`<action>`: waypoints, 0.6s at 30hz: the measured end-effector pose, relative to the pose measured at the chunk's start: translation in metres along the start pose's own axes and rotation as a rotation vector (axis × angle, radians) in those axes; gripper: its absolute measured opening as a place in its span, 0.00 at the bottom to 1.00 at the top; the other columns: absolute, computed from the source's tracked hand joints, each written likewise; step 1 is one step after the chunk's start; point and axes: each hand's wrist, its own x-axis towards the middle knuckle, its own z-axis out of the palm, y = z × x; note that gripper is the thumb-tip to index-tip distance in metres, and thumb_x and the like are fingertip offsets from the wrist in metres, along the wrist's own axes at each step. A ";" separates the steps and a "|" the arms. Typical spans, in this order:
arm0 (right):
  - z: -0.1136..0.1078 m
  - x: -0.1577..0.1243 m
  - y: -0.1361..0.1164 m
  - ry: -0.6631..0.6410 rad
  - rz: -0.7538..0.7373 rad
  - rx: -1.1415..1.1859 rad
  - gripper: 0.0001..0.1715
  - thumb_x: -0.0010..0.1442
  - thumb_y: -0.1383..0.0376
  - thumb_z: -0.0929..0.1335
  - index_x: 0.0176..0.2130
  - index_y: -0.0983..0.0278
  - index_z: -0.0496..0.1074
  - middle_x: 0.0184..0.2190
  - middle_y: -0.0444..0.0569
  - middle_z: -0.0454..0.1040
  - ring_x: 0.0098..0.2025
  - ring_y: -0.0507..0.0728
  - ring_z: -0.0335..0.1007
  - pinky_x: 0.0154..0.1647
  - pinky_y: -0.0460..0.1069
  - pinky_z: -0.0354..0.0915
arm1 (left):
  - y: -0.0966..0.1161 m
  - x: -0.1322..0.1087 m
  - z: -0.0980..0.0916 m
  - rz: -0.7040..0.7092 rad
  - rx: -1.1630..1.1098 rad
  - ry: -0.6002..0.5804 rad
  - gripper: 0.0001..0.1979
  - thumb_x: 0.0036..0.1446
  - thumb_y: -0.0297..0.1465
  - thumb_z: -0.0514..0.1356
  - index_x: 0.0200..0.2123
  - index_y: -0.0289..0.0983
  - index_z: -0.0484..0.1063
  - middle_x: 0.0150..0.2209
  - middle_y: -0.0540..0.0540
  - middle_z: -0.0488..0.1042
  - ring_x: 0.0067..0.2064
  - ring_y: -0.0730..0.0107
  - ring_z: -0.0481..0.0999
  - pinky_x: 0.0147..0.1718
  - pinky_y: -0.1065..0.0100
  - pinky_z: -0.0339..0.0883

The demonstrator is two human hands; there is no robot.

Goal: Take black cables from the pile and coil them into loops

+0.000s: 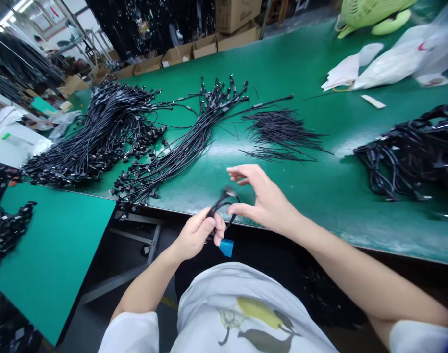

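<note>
White T-shirt [242,318] with a yellow fruit print fills the bottom middle, worn by the person whose arms reach forward. Beyond it stretches a long green tabletop [319,191]. On its left lies a broad heap of black cables [106,127]; at the far right is a second pile, of looped cables [418,152]. Between them, a narrower bundle of cables [190,142] slants towards the front edge, its upper ends fanned out. Just right of that bundle is a loose scatter of thin black strands [279,130].

Both hands meet near the front edge. The left hand [198,233] is curled snugly around a black cable [224,206] bent into a small loop. The right hand [266,196] is spread in a wide C, thumb parted from fingers, clasping nothing; its thumb tip is at the loop, but whether it touches cannot be told. One end of the cable is blurred. A small blue piece [226,247] shows just below the left fingers; whether it is held is unclear.

With only one hand gripping, the loop could probably spring apart if those fingers loosened. Because the hands sit so near the edge, a slipped cable might fall off the front.
</note>
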 end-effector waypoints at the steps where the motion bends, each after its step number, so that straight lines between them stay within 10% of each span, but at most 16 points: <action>1: 0.009 -0.001 0.005 0.026 0.092 0.111 0.22 0.59 0.50 0.70 0.44 0.63 0.69 0.37 0.50 0.72 0.38 0.55 0.68 0.37 0.48 0.64 | -0.002 0.003 0.001 0.007 -0.103 0.025 0.18 0.62 0.45 0.56 0.31 0.36 0.66 0.26 0.50 0.69 0.22 0.76 0.66 0.26 0.70 0.62; 7: 0.048 -0.012 0.013 0.147 0.542 0.808 0.19 0.60 0.51 0.68 0.30 0.64 0.67 0.23 0.38 0.60 0.21 0.46 0.49 0.21 0.44 0.50 | -0.020 0.013 0.012 -0.083 -0.352 0.180 0.23 0.60 0.50 0.56 0.28 0.35 0.68 0.21 0.50 0.67 0.35 0.67 0.73 0.48 0.63 0.64; 12: 0.042 -0.006 0.001 0.183 0.771 1.267 0.23 0.47 0.52 0.77 0.26 0.64 0.67 0.26 0.41 0.65 0.30 0.49 0.66 0.33 0.45 0.68 | -0.029 0.009 0.010 -0.110 -0.438 0.258 0.19 0.59 0.48 0.59 0.32 0.37 0.65 0.18 0.60 0.55 0.19 0.81 0.57 0.43 0.63 0.66; 15: 0.049 -0.003 -0.010 0.329 0.718 1.255 0.22 0.47 0.51 0.77 0.32 0.64 0.72 0.40 0.49 0.73 0.46 0.54 0.71 0.49 0.48 0.69 | -0.036 0.005 0.013 -0.174 -0.345 0.170 0.22 0.58 0.50 0.58 0.29 0.36 0.64 0.18 0.59 0.55 0.19 0.80 0.57 0.35 0.67 0.65; 18: 0.060 -0.004 -0.016 0.348 0.598 1.153 0.22 0.51 0.49 0.75 0.34 0.64 0.72 0.48 0.50 0.71 0.45 0.54 0.72 0.43 0.47 0.71 | -0.046 0.000 0.018 -0.173 -0.265 0.104 0.25 0.57 0.54 0.56 0.33 0.36 0.65 0.18 0.58 0.56 0.19 0.79 0.58 0.31 0.67 0.63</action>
